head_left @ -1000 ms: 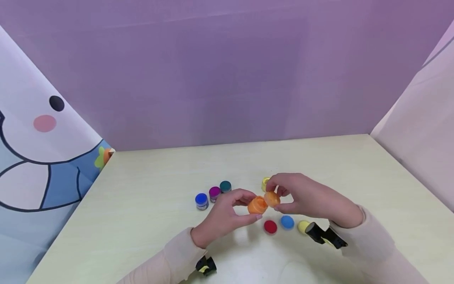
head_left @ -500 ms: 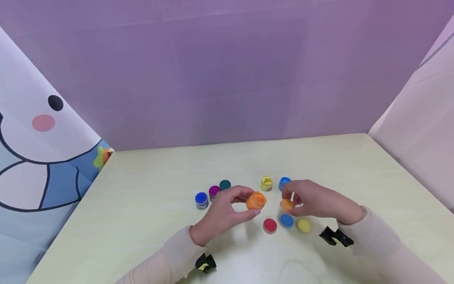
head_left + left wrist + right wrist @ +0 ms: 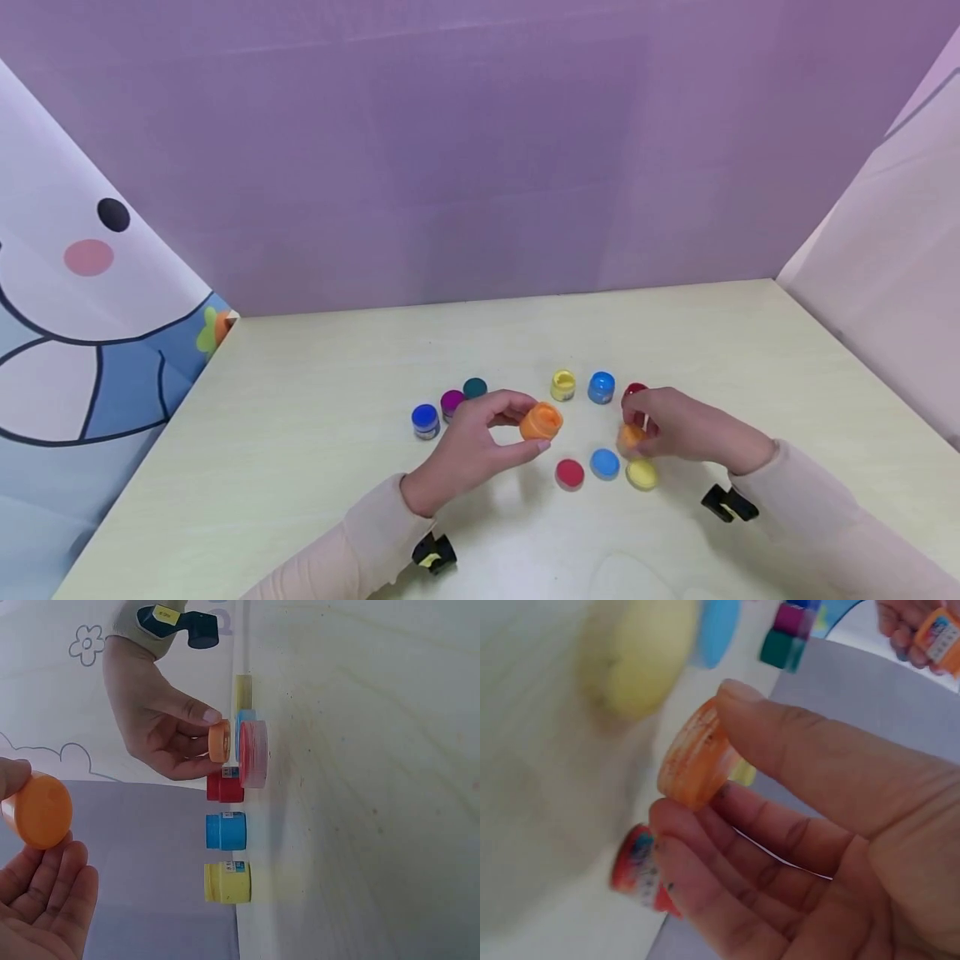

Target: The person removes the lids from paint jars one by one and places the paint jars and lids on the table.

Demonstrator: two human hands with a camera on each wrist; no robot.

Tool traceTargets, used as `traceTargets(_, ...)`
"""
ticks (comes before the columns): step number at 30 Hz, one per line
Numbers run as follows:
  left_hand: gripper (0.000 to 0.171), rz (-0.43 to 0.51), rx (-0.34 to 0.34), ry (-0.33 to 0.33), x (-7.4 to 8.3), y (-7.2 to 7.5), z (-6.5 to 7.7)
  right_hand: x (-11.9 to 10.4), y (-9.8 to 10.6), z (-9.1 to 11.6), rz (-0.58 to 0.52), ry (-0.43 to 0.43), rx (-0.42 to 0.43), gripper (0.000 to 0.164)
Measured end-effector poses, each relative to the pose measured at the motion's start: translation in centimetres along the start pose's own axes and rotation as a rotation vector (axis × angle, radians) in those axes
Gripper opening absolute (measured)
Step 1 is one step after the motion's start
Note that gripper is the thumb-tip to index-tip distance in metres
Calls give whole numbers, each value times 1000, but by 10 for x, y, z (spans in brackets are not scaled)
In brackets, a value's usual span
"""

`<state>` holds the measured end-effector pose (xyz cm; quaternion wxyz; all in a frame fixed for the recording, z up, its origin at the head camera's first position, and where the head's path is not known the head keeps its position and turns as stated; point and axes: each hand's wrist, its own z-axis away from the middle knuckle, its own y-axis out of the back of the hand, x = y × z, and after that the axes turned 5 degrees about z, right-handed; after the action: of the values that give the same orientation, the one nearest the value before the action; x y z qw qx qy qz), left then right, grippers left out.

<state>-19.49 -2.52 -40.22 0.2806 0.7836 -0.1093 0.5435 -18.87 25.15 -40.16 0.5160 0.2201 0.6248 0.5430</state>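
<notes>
My left hand (image 3: 480, 446) pinches an uncapped orange paint jar (image 3: 541, 422) between thumb and fingers, tilted above the table. To the right, my right hand (image 3: 678, 425) holds the orange lid (image 3: 697, 754) by its edge, thumb on one side and fingertips on the other. Below and left of that hand lie a yellow lid (image 3: 642, 474), a blue lid (image 3: 604, 463) and a red lid (image 3: 569, 474) in a row. Behind it a red paint jar (image 3: 634, 389) is partly hidden by the fingers.
An open yellow jar (image 3: 563, 385) and a light-blue jar (image 3: 602, 387) stand behind the hands. At left are a dark-blue jar (image 3: 425, 422), a purple jar (image 3: 452, 403) and a green jar (image 3: 475, 388). A purple backdrop (image 3: 480, 150) rises behind the table.
The right hand has drawn the orange lid away from the jar and carried it right, over toward the yellow lid. My left hand has stayed nearly in place with the jar.
</notes>
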Motion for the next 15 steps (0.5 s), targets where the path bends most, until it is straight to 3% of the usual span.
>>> traceTargets(15, 34, -3, -5, -10, -2, 0, 0, 11, -8, 1, 38, -52, 20, 28)
